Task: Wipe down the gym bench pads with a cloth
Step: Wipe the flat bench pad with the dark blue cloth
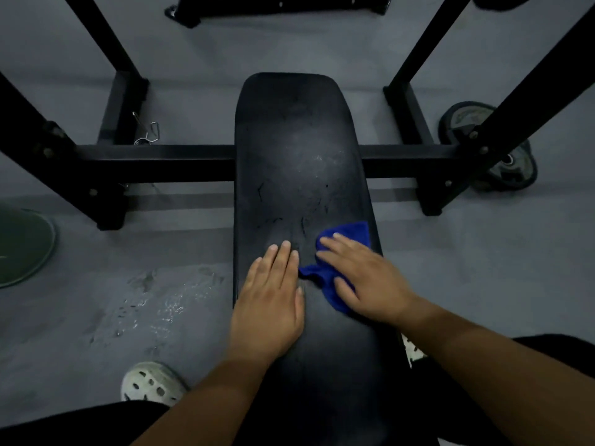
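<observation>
A long black bench pad (296,149) runs away from me, scuffed and cracked in its middle. A blue cloth (349,235) lies on the pad's right side. My right hand (367,278) presses flat on the cloth, fingers spread, covering most of it. To its left, my left hand (273,297) rests palm down on the bare pad with fingers together and nothing in it. The two hands lie side by side, almost touching.
The black rack frame (154,156) crosses under the pad, with slanted uprights on both sides. Weight plates (512,169) lie on the grey floor at right and a green plate (22,249) at left. A barbell clip (146,132) sits by the left post. My white shoes flank the bench.
</observation>
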Motion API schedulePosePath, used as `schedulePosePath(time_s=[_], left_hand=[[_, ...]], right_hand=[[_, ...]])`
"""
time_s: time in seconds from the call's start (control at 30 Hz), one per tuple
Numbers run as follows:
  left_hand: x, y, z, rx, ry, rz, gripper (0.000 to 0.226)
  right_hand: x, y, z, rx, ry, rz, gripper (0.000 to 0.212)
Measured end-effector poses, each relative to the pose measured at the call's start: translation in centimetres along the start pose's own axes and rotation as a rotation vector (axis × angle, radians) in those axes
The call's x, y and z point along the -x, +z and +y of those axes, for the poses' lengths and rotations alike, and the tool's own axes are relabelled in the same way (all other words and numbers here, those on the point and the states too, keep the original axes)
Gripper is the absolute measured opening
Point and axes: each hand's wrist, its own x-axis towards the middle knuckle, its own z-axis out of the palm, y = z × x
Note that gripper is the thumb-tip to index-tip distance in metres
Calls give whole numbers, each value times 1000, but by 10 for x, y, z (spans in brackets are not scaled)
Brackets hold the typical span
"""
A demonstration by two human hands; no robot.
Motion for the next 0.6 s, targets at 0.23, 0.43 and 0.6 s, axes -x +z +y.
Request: schedulePosePath(time_s=[0.23, 0.43, 0.6], left_hand=[[-1, -4, -4, -17, 15, -27, 58], [1, -3, 1, -39, -13, -17, 60], [-14, -4, -4, -35, 5, -31, 61]], right_hand=[[-10, 18, -61, -151, 197, 46, 60], [-22, 3, 6, -107, 266, 146, 56], [-1, 21, -15, -75, 129, 143, 50]])
